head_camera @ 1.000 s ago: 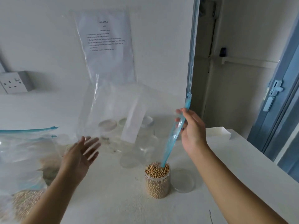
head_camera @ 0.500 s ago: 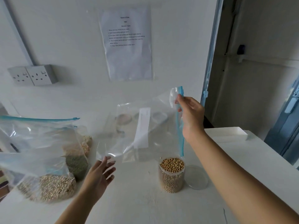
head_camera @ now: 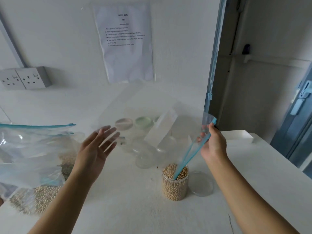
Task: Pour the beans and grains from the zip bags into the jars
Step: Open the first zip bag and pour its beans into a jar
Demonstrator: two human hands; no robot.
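A clear jar (head_camera: pixel 175 183) full of pale beans stands on the white table (head_camera: pixel 135 208), its lid (head_camera: pixel 201 183) lying to its right. My right hand (head_camera: pixel 213 144) pinches the blue zip edge of an empty clear zip bag (head_camera: pixel 152 115), whose zip corner dips into the jar's mouth. The bag's body is lifted up to the left. My left hand (head_camera: pixel 96 149) is spread open with straight fingers against the bag's lower left side. Several empty jars (head_camera: pixel 145 154) with lids show through the bag behind.
Zip bags (head_camera: pixel 33 157) holding beans and grains are piled at the left edge. A white tray (head_camera: pixel 239 135) lies at the back right. A double wall socket (head_camera: pixel 25 78) and a taped paper sheet (head_camera: pixel 126 44) are on the wall. A doorway opens at right.
My right hand has dropped and tipped the bag so its zip corner is in the jar again. My left hand rose from low by the table up to the bag's side.
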